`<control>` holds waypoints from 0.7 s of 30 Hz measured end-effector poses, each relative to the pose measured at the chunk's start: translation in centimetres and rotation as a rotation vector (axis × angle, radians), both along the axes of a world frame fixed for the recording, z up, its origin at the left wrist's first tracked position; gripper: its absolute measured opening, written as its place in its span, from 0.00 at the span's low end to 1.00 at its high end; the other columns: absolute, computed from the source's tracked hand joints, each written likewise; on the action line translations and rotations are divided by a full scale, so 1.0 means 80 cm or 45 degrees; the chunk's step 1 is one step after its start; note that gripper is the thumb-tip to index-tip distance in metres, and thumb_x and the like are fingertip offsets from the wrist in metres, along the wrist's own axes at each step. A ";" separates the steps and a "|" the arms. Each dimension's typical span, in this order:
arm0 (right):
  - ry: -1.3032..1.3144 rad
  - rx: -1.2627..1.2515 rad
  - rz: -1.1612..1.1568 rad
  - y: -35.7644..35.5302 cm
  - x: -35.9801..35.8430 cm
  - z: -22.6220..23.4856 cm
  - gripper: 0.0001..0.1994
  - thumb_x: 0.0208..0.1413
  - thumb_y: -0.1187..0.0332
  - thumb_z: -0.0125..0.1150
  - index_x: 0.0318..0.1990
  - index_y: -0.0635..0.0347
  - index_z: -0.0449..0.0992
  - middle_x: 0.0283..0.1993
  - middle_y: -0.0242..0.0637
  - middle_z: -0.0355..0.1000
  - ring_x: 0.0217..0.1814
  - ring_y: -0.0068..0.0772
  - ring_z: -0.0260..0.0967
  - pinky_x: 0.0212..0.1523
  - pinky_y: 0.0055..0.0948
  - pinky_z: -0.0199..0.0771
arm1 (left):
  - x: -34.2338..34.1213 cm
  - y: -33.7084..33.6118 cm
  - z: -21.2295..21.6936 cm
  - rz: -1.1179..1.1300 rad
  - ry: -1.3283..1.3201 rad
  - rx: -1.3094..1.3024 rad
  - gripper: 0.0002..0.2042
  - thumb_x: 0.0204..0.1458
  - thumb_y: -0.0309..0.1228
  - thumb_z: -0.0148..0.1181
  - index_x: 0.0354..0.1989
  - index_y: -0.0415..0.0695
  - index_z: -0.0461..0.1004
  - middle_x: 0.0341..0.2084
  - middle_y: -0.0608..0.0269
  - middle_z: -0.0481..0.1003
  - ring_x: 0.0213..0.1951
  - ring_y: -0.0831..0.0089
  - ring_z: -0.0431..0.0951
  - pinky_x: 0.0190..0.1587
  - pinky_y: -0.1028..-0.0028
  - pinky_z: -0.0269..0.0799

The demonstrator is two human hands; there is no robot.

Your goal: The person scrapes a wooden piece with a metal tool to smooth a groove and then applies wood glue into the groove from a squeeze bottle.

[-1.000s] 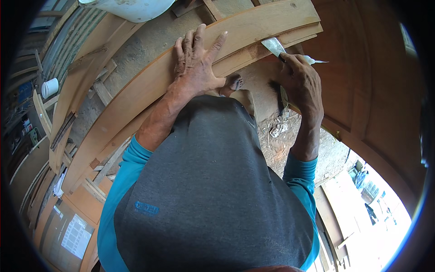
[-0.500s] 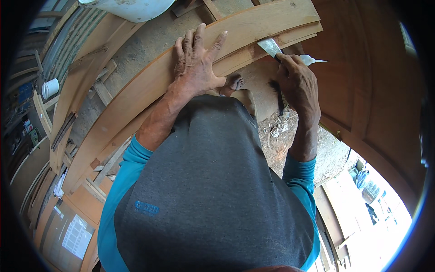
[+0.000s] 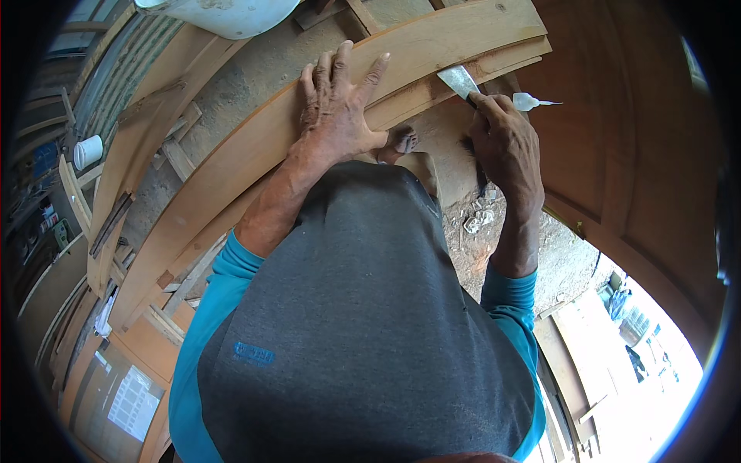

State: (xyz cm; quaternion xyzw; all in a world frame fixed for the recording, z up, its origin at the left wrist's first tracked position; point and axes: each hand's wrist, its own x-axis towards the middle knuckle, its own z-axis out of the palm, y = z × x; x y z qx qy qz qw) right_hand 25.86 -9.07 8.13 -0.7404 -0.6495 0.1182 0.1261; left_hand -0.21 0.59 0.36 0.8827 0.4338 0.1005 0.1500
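Left hand [image 3: 337,108] lies flat, fingers spread, palm down on the long curved light-brown wooden board [image 3: 255,154]; grip is open, it presses and holds nothing. Right hand [image 3: 505,147] has its grip closed round the dark handle of a flat grey metal blade [image 3: 458,79], prob. a chisel or scraper. Blade tip touches the board's lower edge, near the board's right end. A small translucent nozzle-tipped bottle [image 3: 532,101] shows just beside the right knuckles; cannot tell whether the same hand carries it.

Step in hand, by judgement: trimming or scraping the board edge w/ left hand as clamp.

Next move calls for steady downward pressure from the left palm, a shallow blade angle, and left fingers kept well apart from the blade path.

White bucket [image 3: 231,11] stands beyond the board.
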 end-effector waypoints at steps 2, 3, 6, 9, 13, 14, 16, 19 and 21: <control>-0.001 -0.004 -0.005 -0.001 0.000 0.001 0.14 0.69 0.69 0.62 0.59 0.54 0.85 0.52 0.40 0.83 0.50 0.49 0.83 0.52 0.45 0.82 | 0.000 0.000 -0.002 0.000 0.006 0.006 0.61 0.33 0.51 0.78 0.85 0.67 0.58 0.79 0.36 0.51 0.77 0.37 0.53 0.78 0.36 0.42; -0.004 -0.012 -0.008 -0.002 0.000 0.000 0.15 0.68 0.69 0.62 0.59 0.54 0.85 0.52 0.40 0.83 0.50 0.49 0.83 0.52 0.45 0.82 | 0.000 0.000 -0.002 0.001 0.006 0.006 0.61 0.33 0.51 0.78 0.85 0.67 0.58 0.79 0.36 0.51 0.77 0.37 0.53 0.78 0.37 0.42; 0.004 0.034 -0.033 -0.006 0.007 -0.005 0.14 0.67 0.71 0.64 0.58 0.54 0.85 0.51 0.41 0.83 0.50 0.51 0.83 0.49 0.46 0.83 | 0.000 0.000 0.000 0.005 0.020 0.000 0.61 0.33 0.51 0.78 0.85 0.67 0.58 0.79 0.36 0.51 0.77 0.37 0.53 0.78 0.37 0.42; 0.014 0.116 -0.083 -0.009 0.016 -0.014 0.15 0.67 0.72 0.64 0.58 0.55 0.84 0.52 0.43 0.83 0.49 0.53 0.83 0.49 0.47 0.83 | 0.000 -0.001 0.001 0.006 0.018 -0.017 0.61 0.33 0.51 0.78 0.85 0.66 0.58 0.79 0.36 0.51 0.77 0.37 0.53 0.79 0.37 0.42; 0.070 0.209 -0.170 -0.014 0.020 -0.037 0.17 0.68 0.73 0.64 0.62 0.56 0.83 0.53 0.46 0.83 0.51 0.53 0.84 0.51 0.47 0.83 | 0.000 0.000 0.001 0.002 0.030 -0.016 0.61 0.34 0.52 0.78 0.86 0.66 0.57 0.79 0.36 0.51 0.77 0.37 0.52 0.79 0.36 0.42; 0.061 0.223 -0.172 -0.015 0.019 -0.043 0.18 0.68 0.73 0.64 0.63 0.55 0.82 0.54 0.46 0.82 0.51 0.53 0.83 0.51 0.47 0.83 | 0.000 0.000 0.001 0.001 0.038 -0.019 0.61 0.34 0.52 0.79 0.86 0.66 0.57 0.79 0.36 0.51 0.77 0.36 0.52 0.79 0.36 0.42; 0.041 0.252 -0.179 -0.018 0.019 -0.054 0.20 0.68 0.73 0.63 0.66 0.54 0.81 0.56 0.46 0.82 0.53 0.53 0.83 0.52 0.47 0.83 | 0.000 0.000 0.001 0.002 0.029 -0.015 0.61 0.34 0.52 0.79 0.86 0.66 0.57 0.79 0.36 0.51 0.77 0.36 0.52 0.79 0.36 0.42; 0.076 0.222 -0.142 -0.027 0.022 -0.075 0.22 0.68 0.75 0.62 0.68 0.53 0.80 0.58 0.46 0.81 0.55 0.53 0.83 0.53 0.47 0.84 | 0.001 0.000 0.001 0.004 0.022 -0.015 0.61 0.34 0.51 0.79 0.86 0.66 0.57 0.79 0.35 0.51 0.77 0.36 0.52 0.78 0.35 0.42; 0.116 0.259 -0.163 -0.028 0.020 -0.079 0.23 0.68 0.75 0.61 0.69 0.52 0.78 0.59 0.45 0.80 0.56 0.53 0.82 0.54 0.47 0.84 | 0.000 0.000 0.002 0.008 0.021 -0.016 0.61 0.34 0.51 0.79 0.86 0.66 0.57 0.79 0.35 0.51 0.77 0.36 0.52 0.78 0.35 0.42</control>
